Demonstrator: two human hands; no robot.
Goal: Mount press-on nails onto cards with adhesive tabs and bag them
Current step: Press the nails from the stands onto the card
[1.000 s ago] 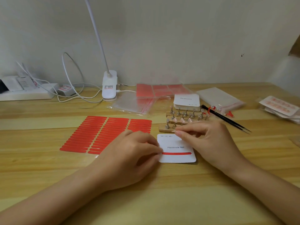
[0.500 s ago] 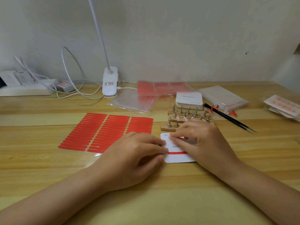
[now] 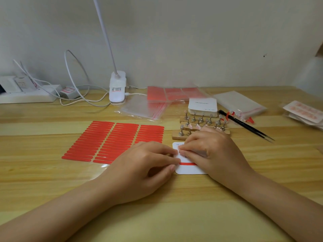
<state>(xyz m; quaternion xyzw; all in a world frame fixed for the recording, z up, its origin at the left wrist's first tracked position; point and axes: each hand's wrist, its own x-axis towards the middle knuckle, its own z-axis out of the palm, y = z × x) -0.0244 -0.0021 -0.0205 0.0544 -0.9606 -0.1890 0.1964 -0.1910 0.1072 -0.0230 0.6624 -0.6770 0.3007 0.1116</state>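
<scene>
A white card (image 3: pixel 187 169) lies flat on the wooden desk with one red adhesive strip (image 3: pixel 187 164) across it. My left hand (image 3: pixel 139 172) has curled fingers and pinches the card's left edge beside the strip's end. My right hand (image 3: pixel 213 151) lies over the card's upper right, with its fingertips pressing down near the top left corner. Behind the card, press-on nails sit on small metal stands on wooden bars (image 3: pixel 201 123). A sheet of red adhesive tabs (image 3: pixel 111 140) lies to the left.
A stack of blank cards (image 3: pixel 202 104), black tweezers (image 3: pixel 244 124) and clear bags (image 3: pixel 143 109) lie behind the stands. More red sheets (image 3: pixel 171 93) are further back. Bagged cards (image 3: pixel 304 110) sit at the right edge. A lamp base (image 3: pixel 117 88), cables and a power strip (image 3: pixel 26 96) line the wall.
My right hand slid left over the card and now hides most of its print and strip. My left hand has stayed at the card's left edge.
</scene>
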